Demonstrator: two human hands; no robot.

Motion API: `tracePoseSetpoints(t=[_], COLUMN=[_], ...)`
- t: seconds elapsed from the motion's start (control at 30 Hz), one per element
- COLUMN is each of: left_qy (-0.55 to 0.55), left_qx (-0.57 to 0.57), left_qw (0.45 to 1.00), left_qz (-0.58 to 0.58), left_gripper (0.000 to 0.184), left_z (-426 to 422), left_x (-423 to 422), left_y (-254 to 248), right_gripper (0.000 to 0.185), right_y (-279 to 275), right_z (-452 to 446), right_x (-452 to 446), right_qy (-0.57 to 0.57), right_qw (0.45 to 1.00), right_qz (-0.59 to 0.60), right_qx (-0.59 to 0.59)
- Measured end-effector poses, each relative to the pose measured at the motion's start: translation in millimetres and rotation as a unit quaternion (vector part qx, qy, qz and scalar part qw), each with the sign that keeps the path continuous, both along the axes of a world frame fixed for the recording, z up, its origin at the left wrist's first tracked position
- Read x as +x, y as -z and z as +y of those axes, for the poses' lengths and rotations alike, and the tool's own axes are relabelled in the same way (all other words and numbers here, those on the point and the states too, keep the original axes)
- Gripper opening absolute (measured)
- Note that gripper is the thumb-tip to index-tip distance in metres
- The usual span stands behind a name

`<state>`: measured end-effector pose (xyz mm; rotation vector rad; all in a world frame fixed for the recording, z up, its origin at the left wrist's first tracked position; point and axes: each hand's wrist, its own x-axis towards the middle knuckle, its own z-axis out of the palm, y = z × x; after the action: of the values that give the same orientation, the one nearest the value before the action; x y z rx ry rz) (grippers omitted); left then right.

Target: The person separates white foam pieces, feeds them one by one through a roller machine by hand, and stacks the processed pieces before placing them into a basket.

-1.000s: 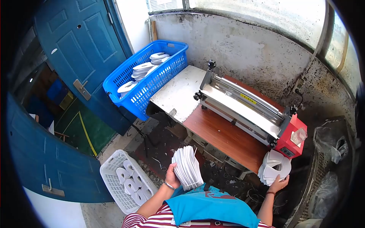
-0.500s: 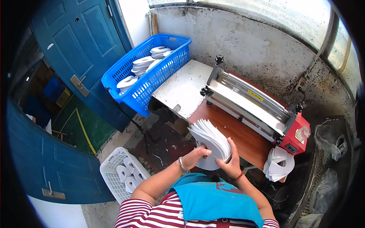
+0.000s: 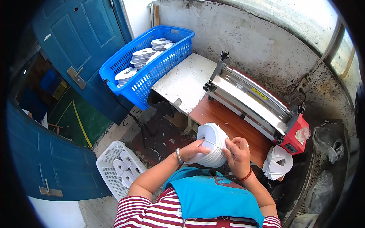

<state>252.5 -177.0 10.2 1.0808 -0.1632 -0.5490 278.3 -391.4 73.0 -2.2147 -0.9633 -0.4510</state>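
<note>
My left hand (image 3: 193,151) is closed on the near side of a thick stack of white ring-shaped sheets (image 3: 213,135), its thumb lying on the top face. Across the stack runs a thin pale band (image 3: 213,144), perhaps elastic or string. My right hand (image 3: 238,156) pinches at the stack's right edge, thumb and forefinger closed on the band's end. The stack is tilted in front of my apron, over the near table edge; its underside and my left fingers are hidden.
A roller machine (image 3: 249,100) with a red end box (image 3: 297,135) stands on the brown table (image 3: 216,116). More white sheets (image 3: 276,163) lie at its near right corner. A blue basket (image 3: 142,85) and a white basket (image 3: 110,176) hold similar stacks. Blue doors (image 3: 85,45) stand left.
The fanned-out sheets are now squared into a compact stack and turned more face-up. My right hand has moved from gripping the stack's side to pinching the band across it.
</note>
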Motion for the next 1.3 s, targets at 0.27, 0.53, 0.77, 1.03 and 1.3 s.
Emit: tracePoseSetpoints(t=[0.27, 0.53, 0.77, 1.03, 1.3], left_qy=[0.061, 0.153, 0.157, 0.169, 0.171], left_qx=[-0.05, -0.078, -0.082, -0.086, -0.101], left_qw=[0.994, 0.981, 0.978, 0.974, 0.977], left_qz=[0.077, 0.092, 0.113, 0.123, 0.075], left_gripper=[0.077, 0.08, 0.07, 0.068, 0.065], left_z=[3.1, -6.4, -18.5, -22.0, -21.2], left_x=[-9.8, -7.0, -7.9, -11.0, -11.4], left_y=[-7.3, 16.0, 21.3, 22.2, 34.1], right_gripper=[0.01, 0.016, 0.02, 0.022, 0.021], right_y=[7.0, 4.9, 170.6, 219.8, 251.0], right_z=[-0.2, -20.5, -16.8, -10.2, 39.3], right_x=[6.2, 67.0, 90.8, 94.8, 75.3], right_qy=[-0.092, -0.125, 0.064, -0.013, -0.053], right_qw=[0.989, 0.567, 0.799, 0.692, 0.732], right_qz=[0.039, 0.663, 0.511, 0.651, 0.642], right_qx=[0.109, 0.473, 0.311, 0.31, 0.221])
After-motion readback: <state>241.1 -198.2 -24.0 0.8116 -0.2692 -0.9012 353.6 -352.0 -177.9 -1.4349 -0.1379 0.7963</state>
